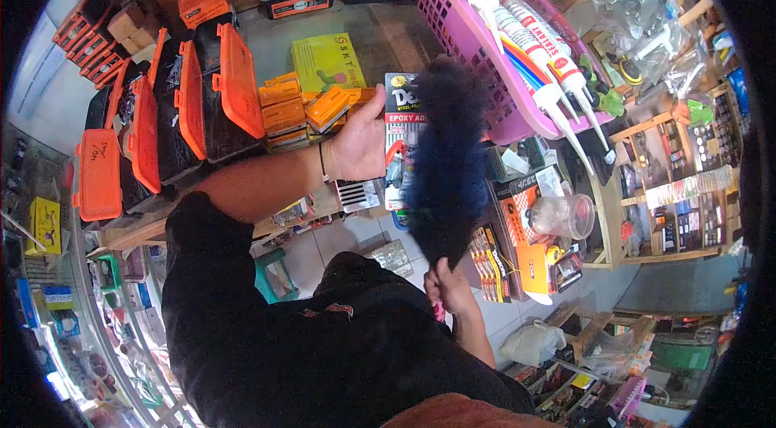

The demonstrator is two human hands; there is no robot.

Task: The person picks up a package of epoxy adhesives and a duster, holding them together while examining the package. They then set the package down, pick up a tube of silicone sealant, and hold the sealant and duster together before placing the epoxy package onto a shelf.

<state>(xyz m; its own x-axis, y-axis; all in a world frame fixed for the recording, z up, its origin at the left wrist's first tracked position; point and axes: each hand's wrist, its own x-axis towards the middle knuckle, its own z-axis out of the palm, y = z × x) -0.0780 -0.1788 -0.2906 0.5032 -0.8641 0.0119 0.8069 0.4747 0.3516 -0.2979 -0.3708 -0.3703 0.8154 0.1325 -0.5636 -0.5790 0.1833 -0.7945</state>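
Note:
My left hand (361, 141) grips the left edge of an epoxy adhesive pack (396, 117), a tall printed card held upright. Its thumb points up along the card, and the fingers are hidden behind it. My right hand (454, 286) is closed around the handle of a dark, fluffy duster (449, 161), with a bit of pink handle showing below the fist. The blurred duster head stands upright in front of the card and covers its right part. Small orange boxes (327, 109) are stacked just left of my left hand, by a yellow-green box (327, 60).
Black cases with orange lids (187, 101) stand open at the left. A pink basket (453, 20) with sealant tubes (533, 32) leans at the upper right. Below it are a clear plastic jar (566, 216) and hanging packs (491, 262). Wooden shelves (679, 185) fill the right side.

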